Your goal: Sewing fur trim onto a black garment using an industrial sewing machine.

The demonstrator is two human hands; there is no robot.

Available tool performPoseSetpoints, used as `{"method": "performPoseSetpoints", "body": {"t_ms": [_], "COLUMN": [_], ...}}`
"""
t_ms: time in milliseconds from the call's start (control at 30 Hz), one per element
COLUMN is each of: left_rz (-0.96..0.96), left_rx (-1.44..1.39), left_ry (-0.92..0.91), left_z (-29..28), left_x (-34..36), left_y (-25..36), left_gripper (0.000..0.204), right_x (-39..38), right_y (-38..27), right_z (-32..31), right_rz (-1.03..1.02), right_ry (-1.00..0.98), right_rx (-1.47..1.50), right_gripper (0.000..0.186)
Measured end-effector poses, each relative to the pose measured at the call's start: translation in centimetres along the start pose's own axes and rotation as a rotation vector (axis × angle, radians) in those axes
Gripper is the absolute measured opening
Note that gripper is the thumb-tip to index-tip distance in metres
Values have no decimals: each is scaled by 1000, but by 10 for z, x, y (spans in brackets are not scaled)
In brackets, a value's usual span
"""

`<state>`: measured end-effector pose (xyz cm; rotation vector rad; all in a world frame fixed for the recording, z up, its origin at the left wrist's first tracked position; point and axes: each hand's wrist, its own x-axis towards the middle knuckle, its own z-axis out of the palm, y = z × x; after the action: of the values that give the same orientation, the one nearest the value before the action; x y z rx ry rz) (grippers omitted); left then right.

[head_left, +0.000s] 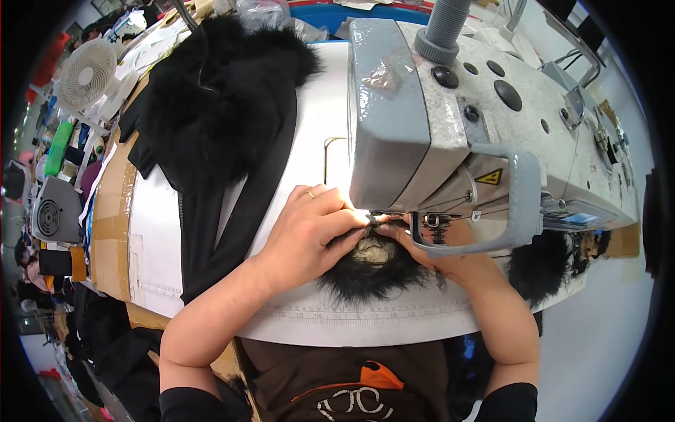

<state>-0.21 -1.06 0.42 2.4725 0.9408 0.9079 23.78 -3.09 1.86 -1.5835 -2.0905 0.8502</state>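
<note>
The left hand and right hand pinch closed on the black fur's far edge, long way left to right, right hand nearer the sewing machine.

VIEW: head, left lens of a pair worn on your head | FACING: steeply down, past your shirt at lower centre, onto the worktop | RANGE: close, your fingers near mid-frame, the sewing machine large at upper right | LENS: wide fisheye, upright, dark at the corners, the worktop's front edge bowed
</note>
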Motion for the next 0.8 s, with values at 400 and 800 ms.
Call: {"method": "performPoseSetpoints", "body": {"t_ms": [400,800], "left_rz": [19,-12], "left_rx": [58,69], "left_ry": [-33,-10], "left_z": [0,-1], "left_x": [-2,3], "left_y": [0,1], "left_gripper": [15,14], "right_x": [-1,4], "right_y": [7,18], "right_z": [0,6], "right_rz": [-99,-209], "right_ry": [25,49], "right_rx": [-100,-270], "right_gripper": [23,23]}}
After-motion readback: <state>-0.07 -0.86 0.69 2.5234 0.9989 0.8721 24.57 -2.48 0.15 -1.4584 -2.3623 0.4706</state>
